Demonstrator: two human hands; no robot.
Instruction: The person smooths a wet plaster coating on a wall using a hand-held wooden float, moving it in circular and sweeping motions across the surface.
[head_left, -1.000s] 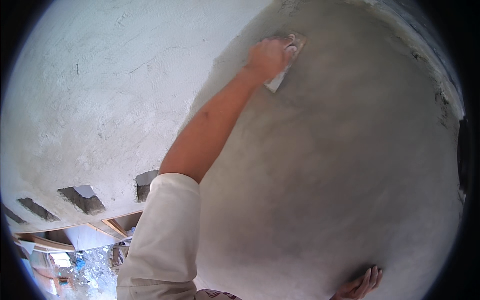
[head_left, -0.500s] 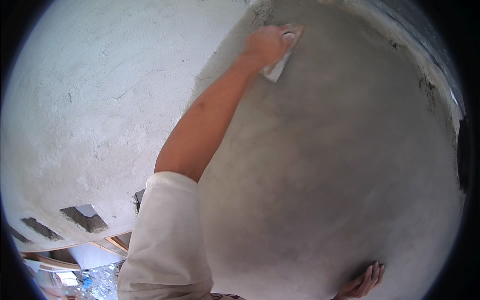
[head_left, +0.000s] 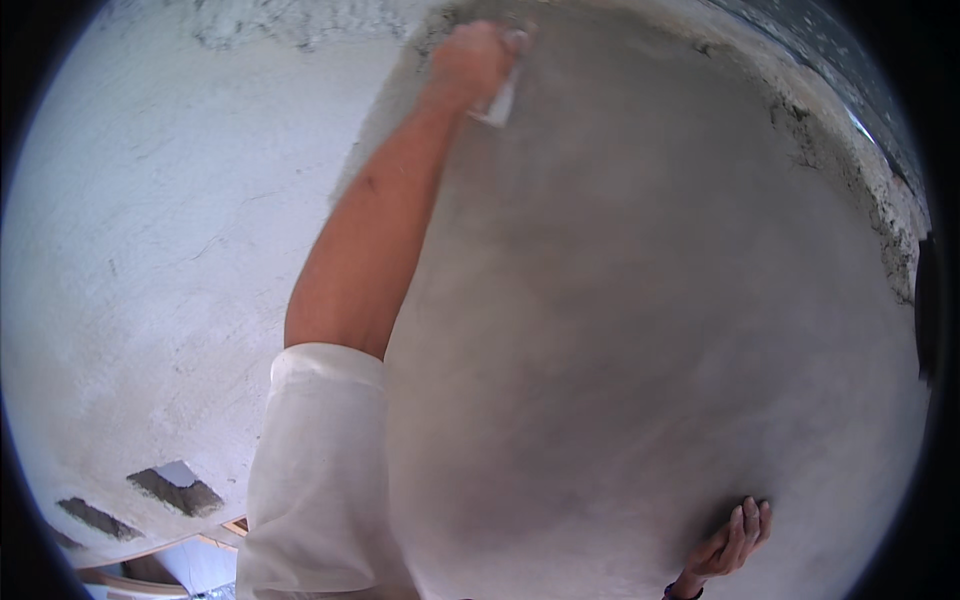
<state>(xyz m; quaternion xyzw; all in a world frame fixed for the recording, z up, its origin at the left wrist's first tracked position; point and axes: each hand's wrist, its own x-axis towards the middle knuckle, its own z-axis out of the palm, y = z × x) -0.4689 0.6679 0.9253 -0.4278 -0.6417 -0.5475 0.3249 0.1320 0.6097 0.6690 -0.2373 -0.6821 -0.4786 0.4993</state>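
Note:
My left hand (head_left: pixel 470 60) is high at the upper middle, closed on the handle of a flat, light-coloured plastering float (head_left: pixel 495 105) that lies on the grey plaster (head_left: pixel 640 290); hand and tool are blurred by motion. My left arm, in a rolled white sleeve, stretches up across the wall. At the lower right, my right hand (head_left: pixel 730 540) rests on the grey plaster with its fingers slightly bent and apart, holding nothing, with a dark band at its wrist.
A paler, rough wall surface (head_left: pixel 150 250) fills the left, with rectangular holes (head_left: pixel 172 497) low down and timber framing (head_left: pixel 130 585) below them. Along the upper right runs a crumbly edge (head_left: pixel 790 110) beside a dark speckled strip (head_left: pixel 840 90).
My left hand and the float have moved up and to the left. The view has shifted, so the holes sit lower in it, and my right hand appears a little higher.

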